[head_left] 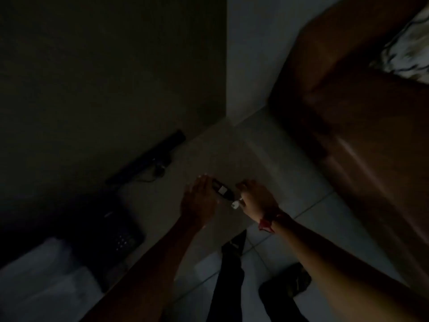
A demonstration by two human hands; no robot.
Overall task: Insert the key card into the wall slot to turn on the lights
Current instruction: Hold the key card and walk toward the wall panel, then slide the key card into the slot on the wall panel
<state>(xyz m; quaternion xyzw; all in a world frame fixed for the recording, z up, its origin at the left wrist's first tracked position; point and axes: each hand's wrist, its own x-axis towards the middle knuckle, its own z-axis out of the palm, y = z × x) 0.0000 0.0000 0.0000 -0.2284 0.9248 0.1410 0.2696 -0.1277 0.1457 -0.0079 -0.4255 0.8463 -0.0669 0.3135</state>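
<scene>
The room is very dark. A dark, flat key card [221, 191] with a small white patch sits between my two hands at mid-frame. My right hand [257, 198], with a red band at the wrist, is curled on the card's lower end, where a small white tag [235, 204] sticks out. My left hand [199, 198] lies with straight fingers against the card's upper left side, and its grip is hidden. No wall slot is visible.
A dark wall [104, 66] fills the left and meets a pale wall [250, 54] at a corner. A brown padded piece of furniture [359, 135] stands at the right. On the tiled floor lie a long black bar [148, 156] with a cable and a dark basket [111, 231].
</scene>
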